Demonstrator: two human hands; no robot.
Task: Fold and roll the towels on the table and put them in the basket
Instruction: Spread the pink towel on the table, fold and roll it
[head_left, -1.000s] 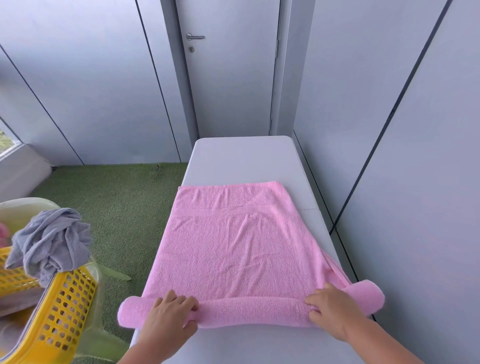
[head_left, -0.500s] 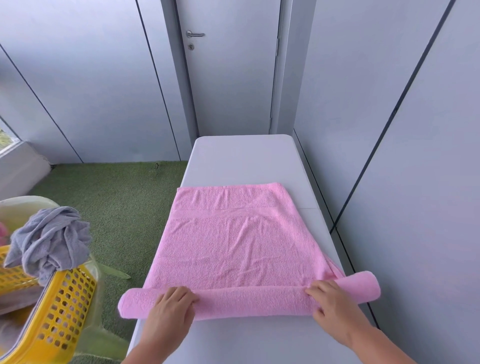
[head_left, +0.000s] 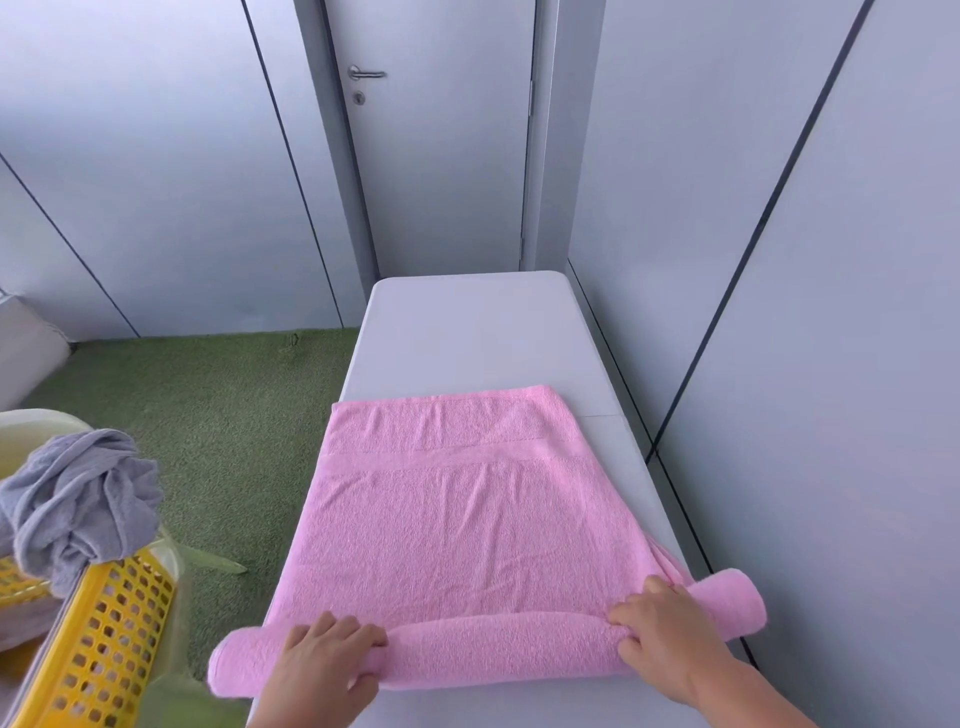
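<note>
A pink towel lies flat on the white table, its near end wound into a thick roll across the table's width. My left hand grips the roll's left part, fingers curled over the top. On the roll's right part sits my right hand, fingers wrapped over it. Both ends of the roll stick out past the table's sides. The yellow perforated basket stands at the lower left, off the table.
A crumpled grey towel hangs over the basket's rim, beside a pale plastic tub. Green artificial turf covers the floor on the left. A grey wall runs close along the table's right side, with a shut door behind.
Both hands have rolled the pink towel a little further away from me; the roll is thicker and the flat part shorter.
</note>
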